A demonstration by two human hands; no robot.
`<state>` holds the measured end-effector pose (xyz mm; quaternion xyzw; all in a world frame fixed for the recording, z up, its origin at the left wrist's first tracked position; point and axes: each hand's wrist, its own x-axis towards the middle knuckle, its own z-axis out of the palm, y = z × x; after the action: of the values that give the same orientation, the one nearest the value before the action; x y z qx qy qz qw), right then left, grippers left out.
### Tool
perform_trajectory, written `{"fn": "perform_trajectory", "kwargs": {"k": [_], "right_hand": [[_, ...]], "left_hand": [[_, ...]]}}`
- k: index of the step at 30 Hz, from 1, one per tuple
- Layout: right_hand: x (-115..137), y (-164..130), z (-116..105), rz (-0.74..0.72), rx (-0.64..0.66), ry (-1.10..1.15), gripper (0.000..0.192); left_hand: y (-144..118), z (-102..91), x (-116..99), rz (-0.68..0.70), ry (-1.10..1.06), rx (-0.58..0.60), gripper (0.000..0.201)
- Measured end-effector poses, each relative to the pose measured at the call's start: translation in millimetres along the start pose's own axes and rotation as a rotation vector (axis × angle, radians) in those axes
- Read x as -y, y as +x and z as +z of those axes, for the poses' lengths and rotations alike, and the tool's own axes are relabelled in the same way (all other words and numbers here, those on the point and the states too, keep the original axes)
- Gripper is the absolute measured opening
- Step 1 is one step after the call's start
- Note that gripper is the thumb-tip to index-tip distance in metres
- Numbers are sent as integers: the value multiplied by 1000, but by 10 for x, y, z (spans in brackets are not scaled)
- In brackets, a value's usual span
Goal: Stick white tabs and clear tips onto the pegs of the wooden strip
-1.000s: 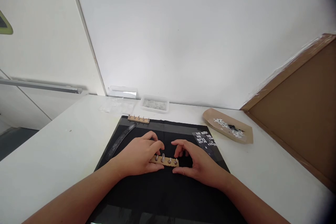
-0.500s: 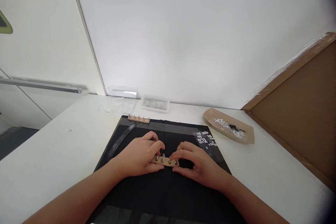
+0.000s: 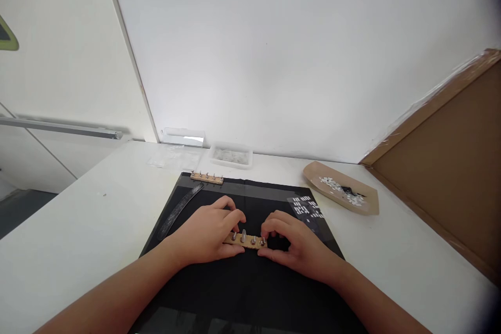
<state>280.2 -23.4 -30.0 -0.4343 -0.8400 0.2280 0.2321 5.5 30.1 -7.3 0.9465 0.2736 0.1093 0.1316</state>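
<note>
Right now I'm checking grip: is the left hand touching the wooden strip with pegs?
Touching. The head view shows the left hand with its fingers lying over the left end of the wooden strip.

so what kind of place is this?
Probably a small-parts assembly bench. A black mat covers a white table, both hands hold a wooden strip set with metal pegs, and a cardboard tray holds tiny loose parts.

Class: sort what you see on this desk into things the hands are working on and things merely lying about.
In hand: left hand, right hand, wooden strip with pegs, black mat.

Lying about: second pegged strip, cardboard tray, clear tub, curved dark strip.
</note>
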Motion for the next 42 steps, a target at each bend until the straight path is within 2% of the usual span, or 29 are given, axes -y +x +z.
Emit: {"fn": "perform_trajectory", "kwargs": {"k": [5,13,15,19,22,28,31,36,42], "right_hand": [[2,9,6,-30,4,-11,17],[31,5,5,29,0,14,19],[34,3,5,36,-2,29,25],[17,-12,-16,50,-10,19,49],[-10,-26,-64,40,-24,-3,52],[-143,-37,-230,-20,-226,-104,16],[-239,-50,-356,-3,-349,-191,21],[-396,-90,-578,115,-524,-365,34],[-608,-142,-720,250,-605,-436,49]], "left_hand": [[-1,2,-1,-8,-17,0,47],[-5,14,11,-8,-10,3,53],[-6,19,15,-3,-11,3,53],[-10,32,20,1,-15,-23,55],[-14,30,12,6,-44,-74,56],[-16,31,1,17,-38,-304,23],[-4,47,17,32,6,-411,9],[11,82,62,-9,11,-508,16],[24,88,116,-165,-90,-585,23]]}}
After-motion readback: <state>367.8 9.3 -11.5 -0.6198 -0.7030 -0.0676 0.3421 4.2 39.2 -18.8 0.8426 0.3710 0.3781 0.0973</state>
